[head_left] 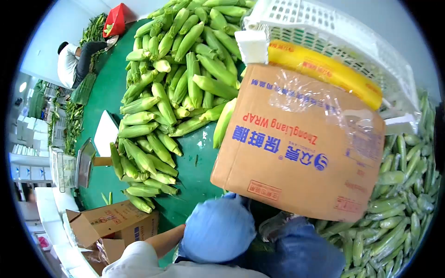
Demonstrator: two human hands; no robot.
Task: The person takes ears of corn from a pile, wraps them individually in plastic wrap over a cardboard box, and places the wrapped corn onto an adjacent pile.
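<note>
My left forearm (166,240) reaches forward from a white sleeve and ends behind my raised blue-trousered knee (218,229); the left hand itself is hidden there. My right hand does not show. Close in front of my knees is a large cardboard carton (278,134) printed with blue characters and red "ZhongLiang WRAP". Crumpled clear film (308,95) clings to its top. Behind the carton lies a yellow roll (324,72), against a white plastic crate (343,32). A big heap of green corn cobs in husks (181,69) spreads over the green floor to the left.
At right lie many film-wrapped cobs (394,217). An open cardboard box (116,224) stands by my left side, near a scale-like metal platform (85,162) and a white board (106,134). Farther off, another person (74,62) sits near a red container (114,19).
</note>
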